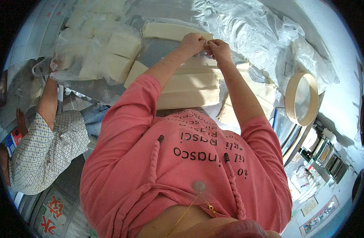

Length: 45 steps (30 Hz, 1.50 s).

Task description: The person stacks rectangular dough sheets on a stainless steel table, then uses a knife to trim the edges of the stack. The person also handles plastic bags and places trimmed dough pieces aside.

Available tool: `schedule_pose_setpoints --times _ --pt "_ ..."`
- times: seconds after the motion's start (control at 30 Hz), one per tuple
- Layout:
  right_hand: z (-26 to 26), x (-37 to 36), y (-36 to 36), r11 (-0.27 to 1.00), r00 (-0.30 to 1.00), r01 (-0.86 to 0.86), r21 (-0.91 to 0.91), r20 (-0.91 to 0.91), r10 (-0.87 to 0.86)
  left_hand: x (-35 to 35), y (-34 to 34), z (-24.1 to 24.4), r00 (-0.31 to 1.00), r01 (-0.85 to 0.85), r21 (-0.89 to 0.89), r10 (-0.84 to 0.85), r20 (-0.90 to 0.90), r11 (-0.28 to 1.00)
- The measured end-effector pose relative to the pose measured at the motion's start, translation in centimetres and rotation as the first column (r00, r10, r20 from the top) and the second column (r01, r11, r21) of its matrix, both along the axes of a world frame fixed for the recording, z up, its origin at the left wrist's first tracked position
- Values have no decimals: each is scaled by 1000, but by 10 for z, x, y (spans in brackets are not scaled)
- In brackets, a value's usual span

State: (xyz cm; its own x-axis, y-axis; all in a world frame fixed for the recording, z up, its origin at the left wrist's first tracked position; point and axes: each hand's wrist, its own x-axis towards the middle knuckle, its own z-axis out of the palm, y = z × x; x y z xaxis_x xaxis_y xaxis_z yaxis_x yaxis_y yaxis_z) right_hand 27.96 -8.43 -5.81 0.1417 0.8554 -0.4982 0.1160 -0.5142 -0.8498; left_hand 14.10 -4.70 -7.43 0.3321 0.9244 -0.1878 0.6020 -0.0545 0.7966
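Observation:
My left hand [193, 43] and my right hand [219, 51] meet at the fingertips, close to the right end of a long pale dough sheet [174, 31]. Fingers of both hands are bent in a pinch; what is between them is too small and hidden to tell. Below my wrists lies a stack of folded dough sheets [188, 89], layered in long strips and partly in shadow. More dough sheets [261, 92] lie beneath and beside my right forearm, some with ragged edges.
Clear plastic bags [95, 44] cover blocks of cut dough sheets [118, 61] at the left. White flour [241, 29] is spread over the back right. A round wooden-rimmed sieve [290, 98] stands on edge at right. At left, another person's arm [48, 101] reaches toward the bags.

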Motion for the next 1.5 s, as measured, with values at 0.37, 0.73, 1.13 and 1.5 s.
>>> schedule_pose_setpoints --times 0.37,0.73,1.13,1.5 --pt "-1 8 0 994 983 49 -95 -170 -64 -28 3 10 886 374 398 -195 -421 838" --pt "-5 9 6 996 983 41 -83 -175 -55 -24 18 12 761 577 338 -339 -553 744" --pt "4 -23 1 858 489 -446 254 872 -3 -30 32 26 862 475 396 -326 -387 786" --pt "2 -16 24 880 469 -472 60 862 192 -35 20 25 933 356 596 -246 -262 720"
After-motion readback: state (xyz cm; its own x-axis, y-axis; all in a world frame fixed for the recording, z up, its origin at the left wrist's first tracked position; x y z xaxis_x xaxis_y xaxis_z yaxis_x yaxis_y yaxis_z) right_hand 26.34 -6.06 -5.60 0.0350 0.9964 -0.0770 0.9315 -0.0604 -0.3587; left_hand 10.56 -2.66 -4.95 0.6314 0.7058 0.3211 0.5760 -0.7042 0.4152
